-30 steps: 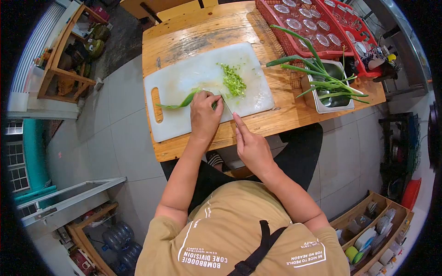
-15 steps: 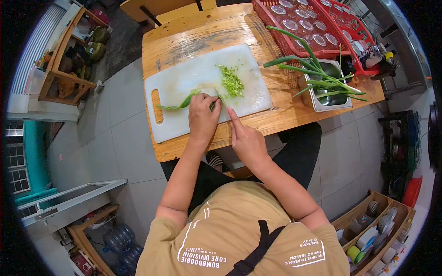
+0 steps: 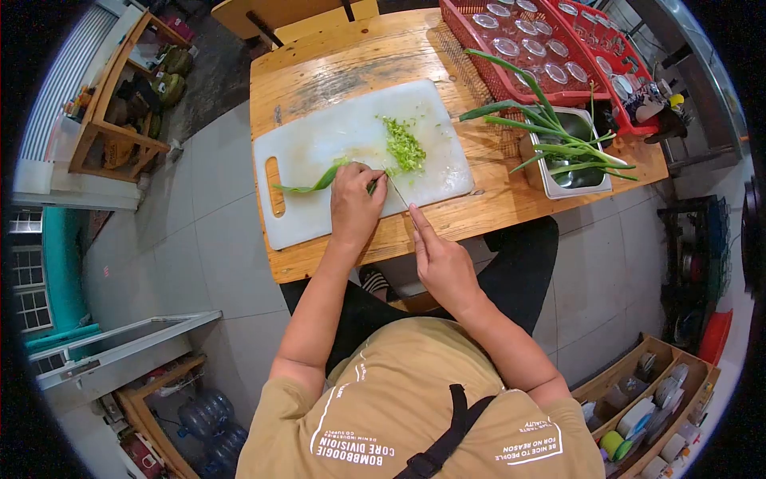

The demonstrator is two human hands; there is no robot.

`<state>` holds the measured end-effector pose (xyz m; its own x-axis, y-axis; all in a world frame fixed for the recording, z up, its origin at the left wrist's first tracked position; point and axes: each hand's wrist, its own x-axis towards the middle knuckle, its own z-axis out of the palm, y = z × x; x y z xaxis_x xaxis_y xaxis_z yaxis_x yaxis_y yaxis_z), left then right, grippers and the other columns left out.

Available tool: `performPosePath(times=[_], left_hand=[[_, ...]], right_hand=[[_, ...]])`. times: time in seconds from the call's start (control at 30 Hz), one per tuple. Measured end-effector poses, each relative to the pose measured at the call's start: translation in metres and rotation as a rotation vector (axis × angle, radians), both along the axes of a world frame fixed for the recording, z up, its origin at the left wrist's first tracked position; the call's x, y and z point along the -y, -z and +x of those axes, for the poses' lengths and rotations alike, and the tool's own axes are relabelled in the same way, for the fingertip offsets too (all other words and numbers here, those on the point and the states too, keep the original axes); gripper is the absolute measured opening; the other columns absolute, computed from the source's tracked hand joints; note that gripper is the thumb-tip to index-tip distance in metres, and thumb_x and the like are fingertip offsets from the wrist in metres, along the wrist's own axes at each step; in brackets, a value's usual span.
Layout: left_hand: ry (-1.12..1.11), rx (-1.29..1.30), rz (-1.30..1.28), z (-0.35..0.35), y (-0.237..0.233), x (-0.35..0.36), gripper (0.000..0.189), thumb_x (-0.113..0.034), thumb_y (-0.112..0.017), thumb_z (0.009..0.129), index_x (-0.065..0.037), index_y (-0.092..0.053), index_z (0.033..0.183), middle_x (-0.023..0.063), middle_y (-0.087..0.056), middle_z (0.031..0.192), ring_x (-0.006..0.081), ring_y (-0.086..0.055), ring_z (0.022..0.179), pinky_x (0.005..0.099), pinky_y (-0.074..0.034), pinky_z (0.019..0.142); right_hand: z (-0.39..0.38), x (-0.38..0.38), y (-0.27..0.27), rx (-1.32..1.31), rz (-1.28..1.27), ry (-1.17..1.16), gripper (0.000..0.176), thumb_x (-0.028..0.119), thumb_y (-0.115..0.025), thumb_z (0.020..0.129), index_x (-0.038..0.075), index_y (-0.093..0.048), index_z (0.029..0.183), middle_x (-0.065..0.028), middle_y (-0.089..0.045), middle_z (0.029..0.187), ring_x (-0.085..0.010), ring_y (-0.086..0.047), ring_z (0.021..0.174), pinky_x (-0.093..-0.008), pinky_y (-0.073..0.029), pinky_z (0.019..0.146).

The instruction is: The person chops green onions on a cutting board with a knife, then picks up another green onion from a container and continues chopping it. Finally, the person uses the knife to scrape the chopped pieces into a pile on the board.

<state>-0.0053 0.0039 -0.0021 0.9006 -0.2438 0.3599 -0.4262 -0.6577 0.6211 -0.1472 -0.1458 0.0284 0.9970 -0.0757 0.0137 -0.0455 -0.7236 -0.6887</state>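
Observation:
On the white cutting board [image 3: 311, 136], my left hand [image 3: 356, 201] is closed around a green onion [image 3: 313, 185], whose leafy end trails out to the left. My right hand [image 3: 444, 267] grips a knife [image 3: 398, 191], index finger stretched along it. The thin blade points away from me, just right of my left fingertips. Beyond the knife tip lies a loose heap of chopped green onion [image 3: 404, 147]. The knife's handle is mostly hidden inside my right hand.
The board rests on a wooden table [image 3: 319, 60]. To the right, long green onions [image 3: 550, 120] hang over a metal container [image 3: 581, 190]. Red crates [image 3: 471, 60] with upturned glasses stand at the far right. A yellow chair [image 3: 295, 28] is behind the table.
My right hand and the knife have shifted slightly right and toward me, away from my left fingers. My left hand still holds the green onion in nearly the same spot.

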Motion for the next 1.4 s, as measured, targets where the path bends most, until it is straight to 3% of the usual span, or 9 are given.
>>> performPosePath(times=[0.17, 0.77, 1.13, 1.4], left_hand=[[-0.001, -0.006, -0.006, 0.003, 0.004, 0.001, 0.012, -0.012, -0.077, 0.091, -0.001, -0.08, 0.091, 0.0142, -0.07, 0.097, 0.0342, -0.065, 0.102, 0.0447, -0.052, 0.092], [-0.002, 0.078, -0.006, -0.005, 0.004, -0.003, 0.012, -0.011, -0.078, 0.089, 0.0, -0.079, 0.096, 0.0146, -0.071, 0.097, 0.0349, -0.065, 0.099, 0.0442, -0.053, 0.091], [-0.004, 0.026, -0.029, 0.001, 0.007, -0.003, 0.012, -0.011, -0.077, 0.09, -0.001, -0.08, 0.095, 0.015, -0.07, 0.097, 0.0343, -0.065, 0.097, 0.044, -0.054, 0.088], [-0.01, 0.016, -0.019, -0.001, 0.002, 0.0, 0.009, -0.008, -0.077, 0.087, 0.001, -0.078, 0.089, 0.015, -0.069, 0.096, 0.0349, -0.064, 0.099, 0.0451, -0.053, 0.09]], right_hand=[[0.011, 0.001, 0.011, 0.046, 0.051, 0.001, 0.052, 0.021, -0.056, 0.109, 0.017, -0.049, 0.161, -0.0244, -0.068, 0.071, -0.0447, -0.068, 0.064, -0.0564, -0.053, 0.062], [0.023, -0.01, 0.02, 0.069, -0.26, -0.022, 0.059, 0.021, -0.058, 0.107, 0.017, -0.043, 0.164, -0.018, -0.067, 0.066, -0.0378, -0.068, 0.056, -0.0519, -0.054, 0.052], [-0.003, 0.002, 0.005, 0.045, 0.006, 0.004, 0.054, 0.021, -0.057, 0.109, 0.017, -0.047, 0.162, -0.0235, -0.068, 0.071, -0.0442, -0.067, 0.063, -0.0554, -0.054, 0.06], [0.005, -0.004, 0.005, 0.013, 0.054, 0.008, 0.05, 0.02, -0.057, 0.109, 0.018, -0.051, 0.159, -0.0282, -0.067, 0.075, -0.0471, -0.068, 0.068, -0.0563, -0.053, 0.065]])
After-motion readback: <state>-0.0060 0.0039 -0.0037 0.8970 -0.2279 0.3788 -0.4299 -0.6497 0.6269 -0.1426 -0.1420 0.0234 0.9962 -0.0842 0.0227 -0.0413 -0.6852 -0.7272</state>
